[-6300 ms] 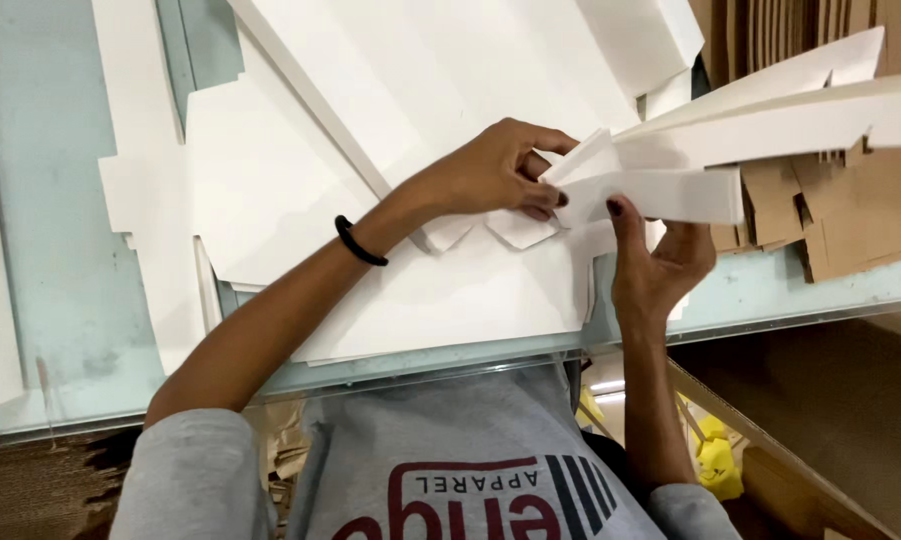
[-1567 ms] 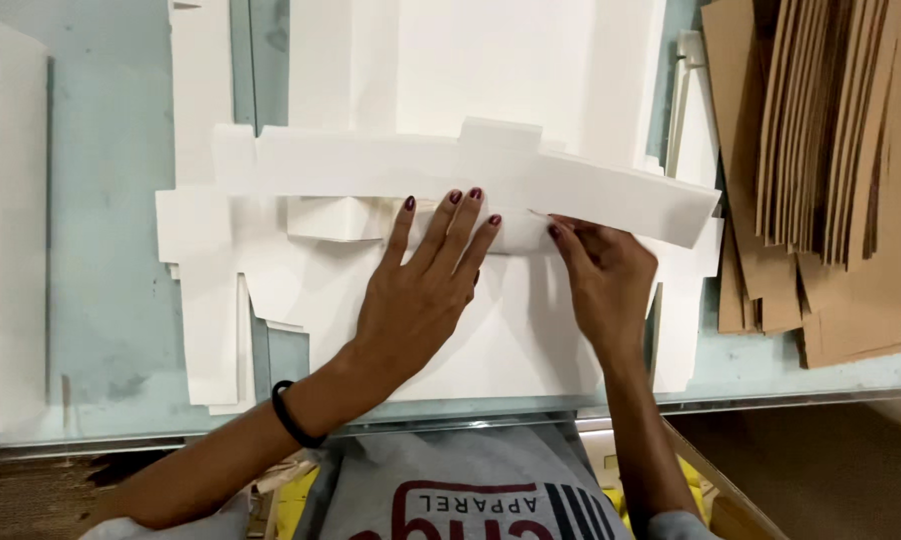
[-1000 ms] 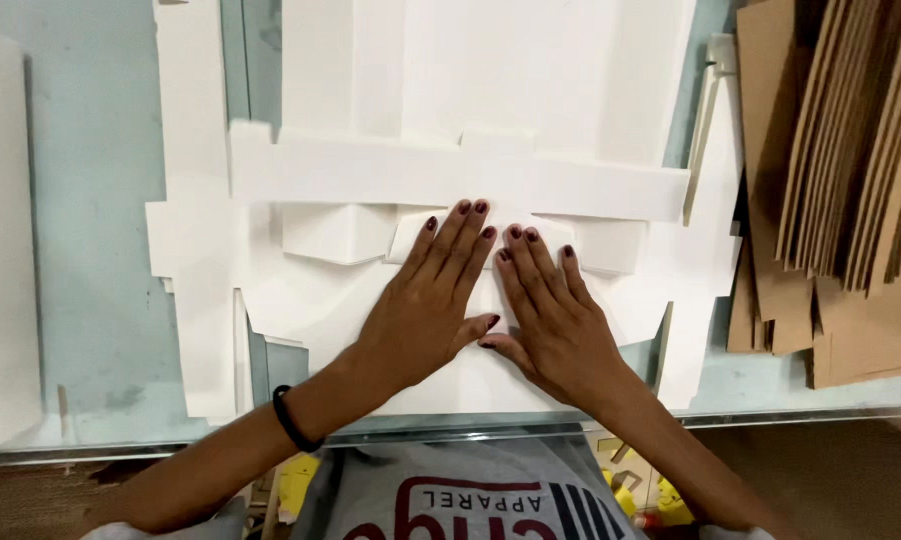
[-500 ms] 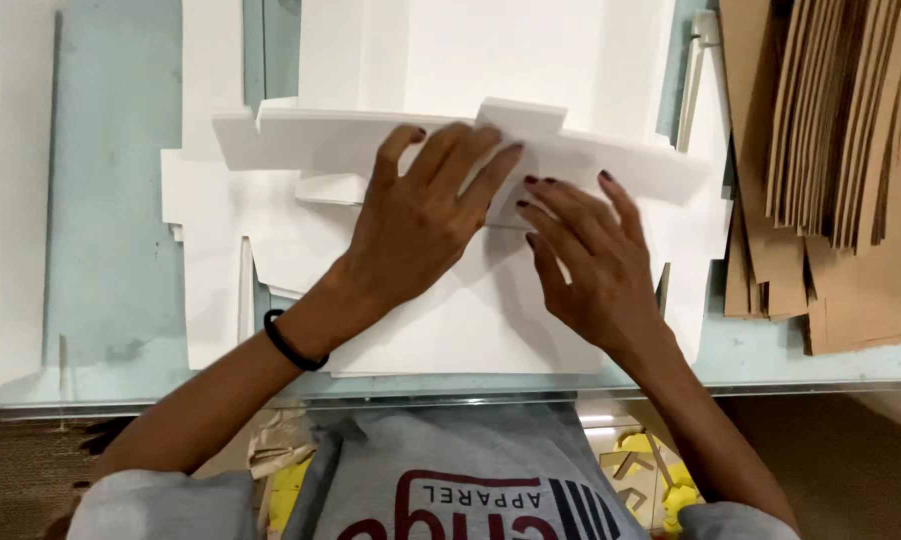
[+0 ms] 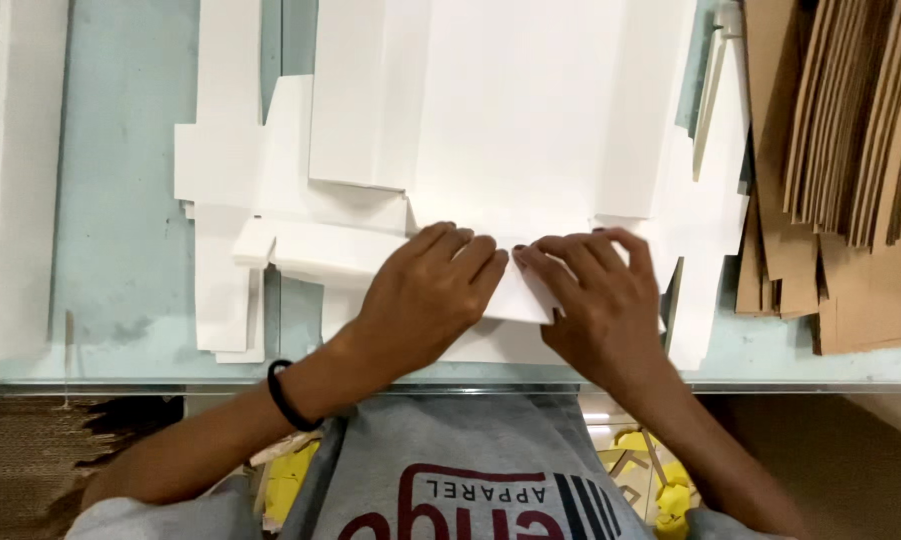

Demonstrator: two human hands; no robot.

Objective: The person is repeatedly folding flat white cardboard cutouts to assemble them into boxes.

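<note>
Pale blue table [image 5: 121, 200], white board blanks spread across it; brown cardboard stack [image 5: 851, 170] crowds our right edge. Centre: the white box blank [image 5: 511, 150], folded flap under our palms. Left hand [image 5: 426, 295] and right hand [image 5: 596, 300] lie flat, fingers extended, gripping nothing; best pressed evenly along the crease.

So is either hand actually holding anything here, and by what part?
Nothing is gripped. The left hand and right hand lie palm-down, pressing the folded white cardboard sheet flat along its near fold, on the table.
</note>
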